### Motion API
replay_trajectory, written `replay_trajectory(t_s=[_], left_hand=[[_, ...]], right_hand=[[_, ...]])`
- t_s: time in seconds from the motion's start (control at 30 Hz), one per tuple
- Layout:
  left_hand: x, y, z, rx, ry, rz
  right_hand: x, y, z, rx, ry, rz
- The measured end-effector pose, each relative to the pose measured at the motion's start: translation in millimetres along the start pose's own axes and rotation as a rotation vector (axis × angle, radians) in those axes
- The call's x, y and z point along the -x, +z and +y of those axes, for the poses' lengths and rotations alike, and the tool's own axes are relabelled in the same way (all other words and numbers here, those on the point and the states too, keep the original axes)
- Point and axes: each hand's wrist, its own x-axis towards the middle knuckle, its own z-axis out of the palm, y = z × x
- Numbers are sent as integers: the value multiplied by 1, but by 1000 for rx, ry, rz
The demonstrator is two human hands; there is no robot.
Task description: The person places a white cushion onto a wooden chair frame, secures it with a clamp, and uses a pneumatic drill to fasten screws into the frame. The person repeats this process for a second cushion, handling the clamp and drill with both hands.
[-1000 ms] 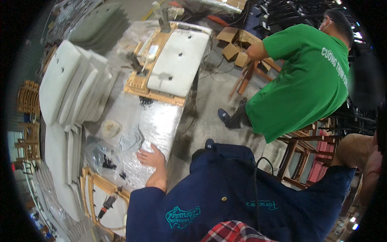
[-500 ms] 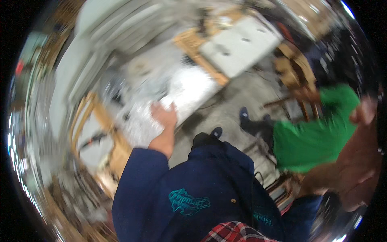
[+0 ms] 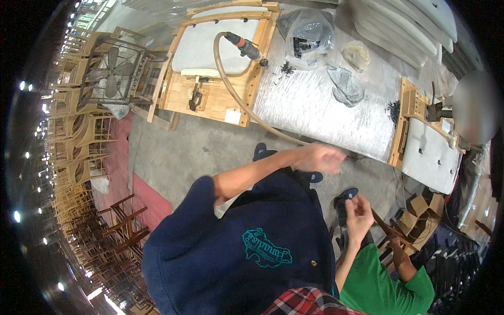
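My left hand point(image 3: 317, 157), smeared by motion, is in front of the workbench's near edge, beside a tan air hose point(image 3: 252, 114). Lower right, my right hand point(image 3: 359, 215) is raised with its fingers bent toward the thumb; anything between them is too small to make out. The hose curves up to a black-and-orange power driver point(image 3: 244, 46) lying on a wooden frame with a white panel point(image 3: 210, 47). Small black pieces point(image 3: 287, 69) are scattered on the plastic-covered bench point(image 3: 315, 118), near a clear bag point(image 3: 310, 31), a grey cloth point(image 3: 346, 86) and a crumpled yellowish bag point(image 3: 357, 56).
On the right, a second white panel point(image 3: 428, 157) lies against a wooden jig point(image 3: 415, 105). A co-worker in a green shirt point(image 3: 383, 283) is at my lower right, near an open cardboard box point(image 3: 420, 218). Stacked wooden chairs point(image 3: 89, 126) line the left; white panels point(image 3: 399, 26) stand behind the bench.
My view has swung left, bringing the driver, hose and chair stacks into clear sight. My left hand has left the bench top. My right hand now shows in front of me.
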Motion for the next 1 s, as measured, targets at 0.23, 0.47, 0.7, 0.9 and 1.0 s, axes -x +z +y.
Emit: replay_trajectory(t_s=[0.23,0.47,0.7,0.9,1.0], left_hand=[[159,-118,-86,-193,-591,198],[95,-217,-144,-394,-126,461],[3,-257,-156,-986,-8,461],[-16,-278,-180,-1011,-97,562],[-18,-283,-186,-933,-140,617]], right_hand=[[12,91,-19,275,61,2],[48,183,-64,295,151,11],[109,186,-1,304,419,222],[149,184,105,275,752,245],[170,190,149,249,877,176]])
